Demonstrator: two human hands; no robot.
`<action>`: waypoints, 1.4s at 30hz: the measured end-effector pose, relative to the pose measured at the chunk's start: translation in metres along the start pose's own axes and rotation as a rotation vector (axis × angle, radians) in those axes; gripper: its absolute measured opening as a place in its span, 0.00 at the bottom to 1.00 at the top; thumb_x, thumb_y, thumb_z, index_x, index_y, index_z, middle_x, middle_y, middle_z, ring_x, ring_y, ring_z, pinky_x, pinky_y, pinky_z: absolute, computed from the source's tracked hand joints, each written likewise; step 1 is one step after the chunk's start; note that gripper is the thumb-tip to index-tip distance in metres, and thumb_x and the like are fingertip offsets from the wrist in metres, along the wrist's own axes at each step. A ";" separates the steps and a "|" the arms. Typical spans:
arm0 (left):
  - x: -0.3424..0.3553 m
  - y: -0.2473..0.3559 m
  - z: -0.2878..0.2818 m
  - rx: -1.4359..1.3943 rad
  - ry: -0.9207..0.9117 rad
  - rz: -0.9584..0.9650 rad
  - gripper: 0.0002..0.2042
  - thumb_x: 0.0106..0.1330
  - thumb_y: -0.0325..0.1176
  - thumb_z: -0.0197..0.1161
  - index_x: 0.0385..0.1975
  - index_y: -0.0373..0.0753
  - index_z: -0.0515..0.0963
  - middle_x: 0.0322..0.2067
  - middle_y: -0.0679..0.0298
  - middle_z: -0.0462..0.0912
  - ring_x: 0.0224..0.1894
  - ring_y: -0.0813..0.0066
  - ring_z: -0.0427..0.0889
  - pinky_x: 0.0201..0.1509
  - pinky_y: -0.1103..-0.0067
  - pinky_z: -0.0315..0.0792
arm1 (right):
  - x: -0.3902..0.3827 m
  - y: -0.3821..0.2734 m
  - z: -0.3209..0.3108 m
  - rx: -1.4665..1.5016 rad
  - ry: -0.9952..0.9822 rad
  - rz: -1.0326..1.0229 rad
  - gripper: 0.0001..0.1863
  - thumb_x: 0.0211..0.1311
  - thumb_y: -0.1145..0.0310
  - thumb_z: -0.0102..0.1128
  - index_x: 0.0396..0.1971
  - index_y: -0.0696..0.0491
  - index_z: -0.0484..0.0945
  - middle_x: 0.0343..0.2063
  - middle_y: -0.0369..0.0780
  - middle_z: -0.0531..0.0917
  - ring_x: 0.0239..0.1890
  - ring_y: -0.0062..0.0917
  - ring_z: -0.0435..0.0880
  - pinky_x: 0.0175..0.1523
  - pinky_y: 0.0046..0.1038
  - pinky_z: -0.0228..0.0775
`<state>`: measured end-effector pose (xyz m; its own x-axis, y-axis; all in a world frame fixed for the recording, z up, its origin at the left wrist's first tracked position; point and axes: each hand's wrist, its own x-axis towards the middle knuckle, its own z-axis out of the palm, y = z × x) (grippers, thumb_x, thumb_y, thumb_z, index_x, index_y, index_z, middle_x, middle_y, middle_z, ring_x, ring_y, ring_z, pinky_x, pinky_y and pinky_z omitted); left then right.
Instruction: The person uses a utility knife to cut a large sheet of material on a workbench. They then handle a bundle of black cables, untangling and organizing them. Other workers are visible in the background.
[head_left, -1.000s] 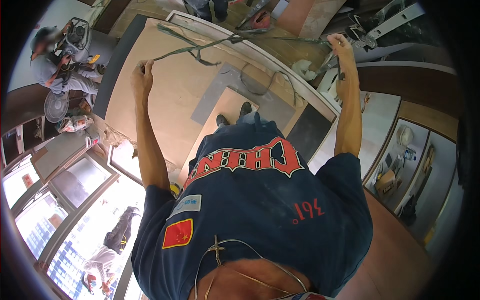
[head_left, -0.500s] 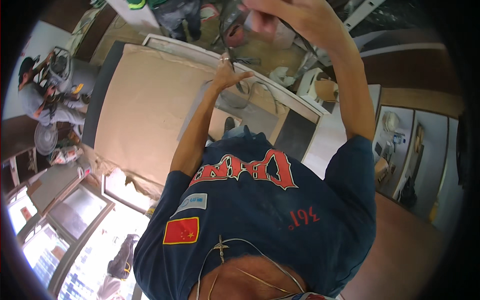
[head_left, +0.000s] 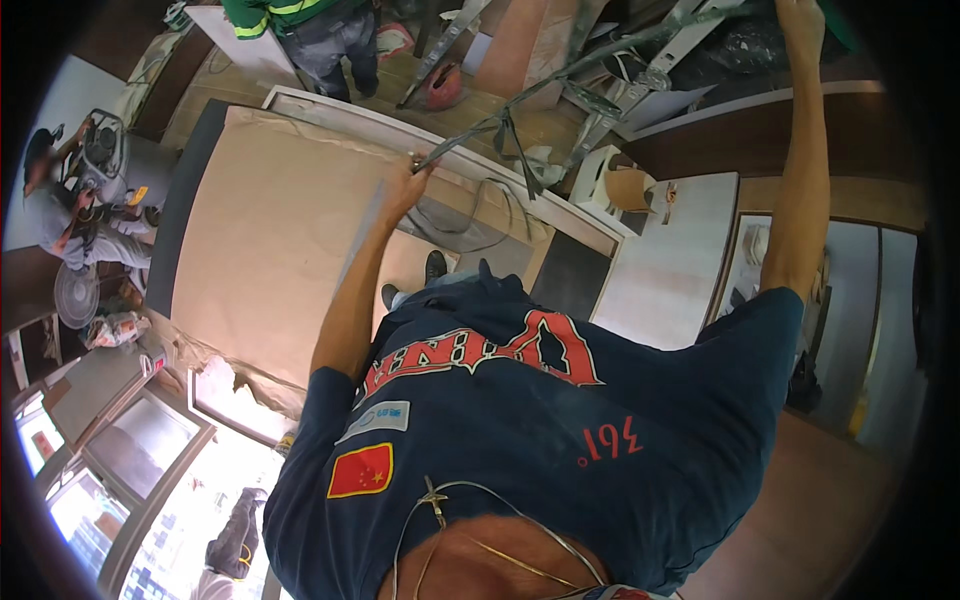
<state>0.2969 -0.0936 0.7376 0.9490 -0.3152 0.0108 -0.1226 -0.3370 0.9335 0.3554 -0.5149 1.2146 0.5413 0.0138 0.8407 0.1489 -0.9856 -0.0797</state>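
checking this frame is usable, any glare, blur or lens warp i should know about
Head view: strong fisheye, black rim around the picture, and the long metal strip and board edges bow. Window at lower left is blown out bright; the paper-covered board is evenly lit. Left hand on the strip is fairly sharp; right hand is cut by the top edge, its grip unclear.
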 end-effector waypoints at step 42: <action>-0.058 -0.307 -0.182 0.214 0.195 -0.462 0.33 0.69 0.54 0.54 0.65 0.33 0.67 0.66 0.43 0.65 0.71 0.56 0.59 0.73 0.66 0.52 | -0.187 0.096 0.240 0.431 -0.430 0.455 0.08 0.64 0.69 0.54 0.29 0.56 0.79 0.26 0.38 0.81 0.33 0.27 0.80 0.43 0.30 0.73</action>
<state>0.3319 0.1895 0.5159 0.9519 0.0718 -0.2978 0.2825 -0.5812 0.7631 0.4669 -0.5719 0.9213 0.8882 -0.2267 0.3996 0.0967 -0.7580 -0.6450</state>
